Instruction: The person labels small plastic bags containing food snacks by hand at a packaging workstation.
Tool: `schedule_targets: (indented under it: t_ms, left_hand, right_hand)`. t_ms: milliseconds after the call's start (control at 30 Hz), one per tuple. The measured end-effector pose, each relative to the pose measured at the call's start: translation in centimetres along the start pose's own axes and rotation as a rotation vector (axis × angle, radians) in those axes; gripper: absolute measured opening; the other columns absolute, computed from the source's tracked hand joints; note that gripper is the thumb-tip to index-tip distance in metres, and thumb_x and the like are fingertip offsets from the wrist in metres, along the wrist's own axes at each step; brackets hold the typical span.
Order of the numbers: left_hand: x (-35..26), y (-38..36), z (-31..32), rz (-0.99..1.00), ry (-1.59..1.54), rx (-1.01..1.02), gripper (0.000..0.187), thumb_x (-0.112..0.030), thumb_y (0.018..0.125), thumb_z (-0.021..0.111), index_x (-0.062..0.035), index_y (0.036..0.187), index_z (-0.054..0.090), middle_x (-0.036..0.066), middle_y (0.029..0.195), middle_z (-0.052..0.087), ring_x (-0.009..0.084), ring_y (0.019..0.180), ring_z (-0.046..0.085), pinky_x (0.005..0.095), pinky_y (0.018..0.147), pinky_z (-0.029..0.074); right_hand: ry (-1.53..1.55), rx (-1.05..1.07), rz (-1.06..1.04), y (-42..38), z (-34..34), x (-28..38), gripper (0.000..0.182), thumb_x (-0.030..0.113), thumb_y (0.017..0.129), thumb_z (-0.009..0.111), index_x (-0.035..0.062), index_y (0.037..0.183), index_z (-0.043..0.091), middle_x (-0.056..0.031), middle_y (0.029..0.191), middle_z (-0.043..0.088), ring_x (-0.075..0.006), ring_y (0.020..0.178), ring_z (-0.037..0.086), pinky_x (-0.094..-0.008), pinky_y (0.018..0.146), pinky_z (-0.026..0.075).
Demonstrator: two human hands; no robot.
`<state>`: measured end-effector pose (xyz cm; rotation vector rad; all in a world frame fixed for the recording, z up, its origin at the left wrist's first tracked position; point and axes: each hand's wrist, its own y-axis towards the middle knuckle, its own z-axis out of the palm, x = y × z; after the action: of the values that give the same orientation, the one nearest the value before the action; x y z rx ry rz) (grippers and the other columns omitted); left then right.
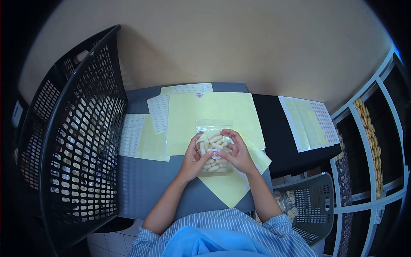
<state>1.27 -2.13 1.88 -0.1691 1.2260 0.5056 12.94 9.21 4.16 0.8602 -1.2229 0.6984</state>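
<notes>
A clear plastic bag (213, 140) full of pale, finger-shaped pieces lies between my two hands over the table. My left hand (193, 159) grips its left side, the thumb pressed on the front. On the opposite side my right hand (240, 155) holds the bag, its thumb beside a round white sticker (216, 154) on the bag's front. Both thumbs rest close to that sticker. Under the bag lies a large pale-yellow sheet (184, 115) with one small round sticker (199, 95) near its top edge. Fingers behind the bag are partly hidden.
A tall dark plastic basket (72, 111) stands on the left, holding packed bags. Sheets of small labels (132, 130) lie left on the grey table (141, 180), another label sheet (306, 124) on the black surface. Lower right sits a grey-green basket (314, 188); a metal rack (357, 124) stands beyond.
</notes>
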Motion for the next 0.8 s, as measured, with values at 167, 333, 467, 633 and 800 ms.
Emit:
schedule_targets:
  t_ms: [167,333,467,633,800]
  left_hand:
    - [-0.8,-0.2,0.5,0.014,0.072,-0.009,0.065,0.001,0.081,0.052,-0.0018,0.133,0.012,0.016,0.112,0.048,0.0181,0.104,0.048,0.0279,0.088,0.04]
    - [-1.0,-0.1,0.5,-0.065,0.028,-0.017,0.066,0.001,0.082,0.051,-0.0026,0.134,0.01,0.016,0.112,0.048,0.019,0.105,0.048,0.0289,0.088,0.041]
    - [-1.9,0.1,1.3,-0.193,-0.14,0.013,0.067,0.001,0.082,0.051,-0.0035,0.134,0.009,0.016,0.116,0.045,0.0196,0.107,0.047,0.0294,0.088,0.041]
    - [-3.1,0.3,3.7,-0.12,0.038,0.127,0.068,0.002,0.081,0.05,-0.0051,0.135,0.008,0.018,0.123,0.038,0.021,0.111,0.044,0.0305,0.09,0.04]
    - [-2.4,0.2,6.1,-0.214,-0.016,0.189,0.067,-0.002,0.083,0.049,-0.0064,0.135,0.007,0.018,0.124,0.038,0.0213,0.111,0.043,0.0322,0.092,0.037]
  right_hand:
    - [0.047,-0.049,0.021,0.0,0.2,0.1,0.055,-0.004,0.072,0.063,0.004,0.12,0.036,-0.0082,0.119,0.038,-0.0183,0.102,0.048,-0.0252,0.078,0.047]
    - [0.068,-0.048,-0.007,0.1,-0.6,0.2,0.05,-0.003,0.075,0.06,0.0036,0.12,0.037,-0.009,0.119,0.04,-0.018,0.1,0.05,-0.0251,0.076,0.047]
    - [0.093,-0.093,0.024,-0.1,-0.8,1.4,0.05,-0.004,0.075,0.058,0.0037,0.12,0.037,-0.0083,0.12,0.041,-0.0178,0.099,0.051,-0.0239,0.073,0.048]
    - [-0.03,-0.131,0.049,-2.1,-0.9,4.1,0.06,-0.007,0.071,0.061,0.0044,0.123,0.034,-0.0074,0.122,0.04,-0.0185,0.102,0.05,-0.0238,0.071,0.049]
    - [0.019,-0.227,0.022,-5.3,-2.6,5.0,0.065,-0.01,0.068,0.061,0.0031,0.124,0.032,-0.0092,0.125,0.038,-0.02,0.106,0.048,-0.0257,0.078,0.048]
